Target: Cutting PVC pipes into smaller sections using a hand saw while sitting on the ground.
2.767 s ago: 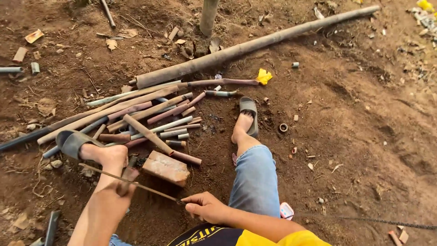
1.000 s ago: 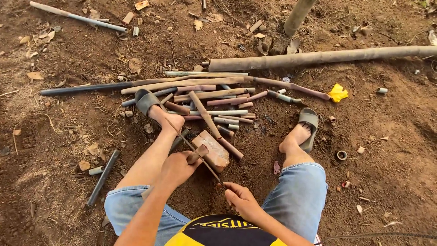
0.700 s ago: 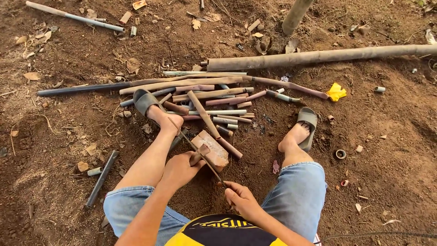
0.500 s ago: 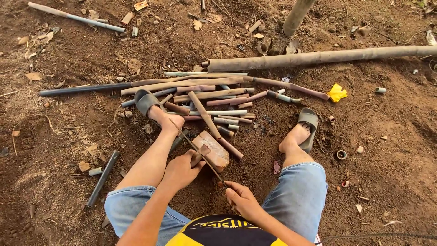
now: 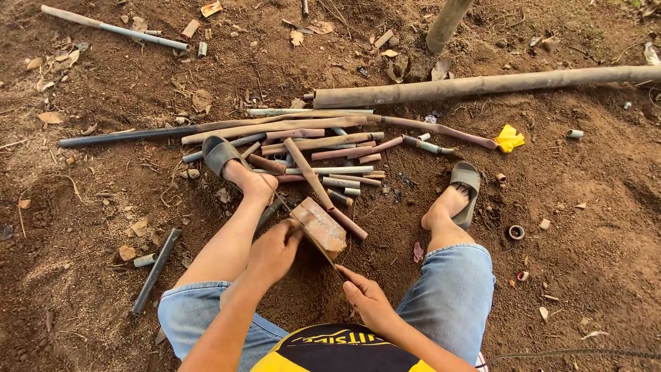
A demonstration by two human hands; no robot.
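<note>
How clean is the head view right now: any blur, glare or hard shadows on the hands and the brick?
Head view: daylight is soft and even, with no glare and only faint shadows on the dirt. The brick and the pile of pipes look sharp. The left hand and right hand are slightly soft at the edges. The thin blade between them is hard to make out. Wide-angle bending shows toward the frame edges.

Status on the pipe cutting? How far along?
Done, apparently: short cut pieces lie in the pile. In hand: left hand steadies a pipe stub on the brick; right hand holds the thin saw blade across it. Left: several long pipes look uncut.
</note>
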